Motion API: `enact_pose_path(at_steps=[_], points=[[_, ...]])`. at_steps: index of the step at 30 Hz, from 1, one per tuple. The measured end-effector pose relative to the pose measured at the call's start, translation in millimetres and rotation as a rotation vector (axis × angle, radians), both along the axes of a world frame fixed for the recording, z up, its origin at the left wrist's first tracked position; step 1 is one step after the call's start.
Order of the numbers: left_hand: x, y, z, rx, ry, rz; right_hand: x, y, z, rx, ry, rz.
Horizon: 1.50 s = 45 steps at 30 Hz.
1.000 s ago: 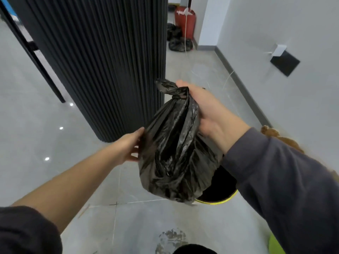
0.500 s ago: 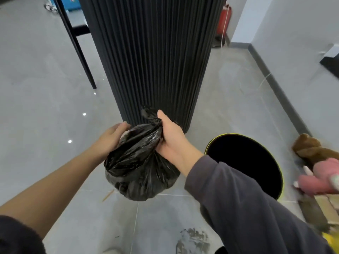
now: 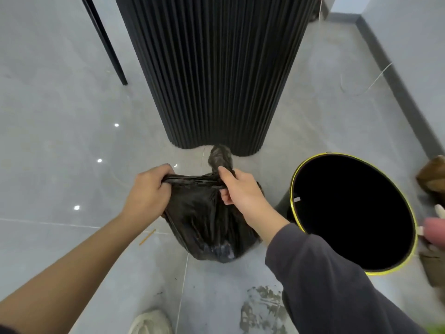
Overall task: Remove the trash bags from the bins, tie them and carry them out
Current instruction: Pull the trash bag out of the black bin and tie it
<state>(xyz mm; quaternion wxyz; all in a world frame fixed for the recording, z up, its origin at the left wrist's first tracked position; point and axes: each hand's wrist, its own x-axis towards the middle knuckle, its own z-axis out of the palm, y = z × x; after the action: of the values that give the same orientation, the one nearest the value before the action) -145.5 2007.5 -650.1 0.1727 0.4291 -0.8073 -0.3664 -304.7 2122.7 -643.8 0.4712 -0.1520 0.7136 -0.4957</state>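
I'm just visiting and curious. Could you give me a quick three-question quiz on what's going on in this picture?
1. True or false: the black trash bag sits inside the yellow-rimmed bin.
2. Which hands grip the bag? A) left only B) right only C) both
3. Fill in: the bin stands on the bag's ___ side.
Key: 1 false, it is outside the bin; 2 C, the left hand and right hand hold its gathered top; 3 right.

Glossy plastic trash bag (image 3: 207, 220) (crinkled), polished floor tiles (image 3: 60, 116).
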Motion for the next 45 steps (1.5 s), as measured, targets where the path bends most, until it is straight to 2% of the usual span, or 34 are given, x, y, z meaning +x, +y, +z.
enact_pose_path(at_steps=[1,4,7,12,14,16,19,21,23,26,30,31,33,35,37,40,42,43,45], points=[[-1,1,2,0.009,-0.011,0.002,-4,4,-1,0.000,0.053,0.020],[-2,5,1,-0.139,-0.132,-0.104,-16,11,-6,0.005,0.155,0.001],[4,0,-8,-0.214,-0.211,-0.105,-24,20,-9,-0.002,0.255,0.056],[15,-4,-17,-0.169,-0.209,-0.012,-32,33,-8,0.246,0.852,0.359],[18,-5,-16,-0.159,-0.193,0.005,-32,35,-12,0.203,0.987,0.395],[20,-7,-15,-0.148,-0.183,0.017,-31,37,-15,0.086,0.967,0.407],[21,-7,-15,-0.139,-0.187,-0.004,-28,41,-13,0.011,0.697,0.284],[21,-8,-16,-0.131,-0.199,-0.016,-28,44,-8,0.006,0.619,0.228],[22,-11,-19,-0.130,-0.211,-0.001,-33,46,-4,0.066,0.650,0.297],[21,-19,-22,-0.145,-0.244,0.025,-46,48,8,0.229,0.711,0.540],[20,-28,-25,-0.141,-0.287,0.057,-55,52,17,0.545,0.993,0.854],[19,-29,-26,-0.139,-0.297,0.061,-55,53,16,0.547,1.028,0.839],[18,-29,-27,-0.137,-0.307,0.055,-56,55,13,0.428,1.010,0.715],[16,-28,-26,-0.150,-0.310,0.041,-54,57,12,0.296,0.910,0.566],[15,-26,-25,-0.191,-0.273,-0.016,-54,59,11,0.257,0.827,0.468],[12,-22,-22,-0.182,-0.124,-0.123,-59,60,11,0.332,0.897,0.509],[4,-18,-15,-0.061,-0.015,-0.100,-61,59,15,0.361,0.937,0.566],[-1,-16,-13,-0.008,0.015,-0.077,-60,58,17,0.357,0.914,0.566],[-11,-10,-10,-0.027,-0.005,-0.095,-58,60,17,0.318,0.814,0.511]])
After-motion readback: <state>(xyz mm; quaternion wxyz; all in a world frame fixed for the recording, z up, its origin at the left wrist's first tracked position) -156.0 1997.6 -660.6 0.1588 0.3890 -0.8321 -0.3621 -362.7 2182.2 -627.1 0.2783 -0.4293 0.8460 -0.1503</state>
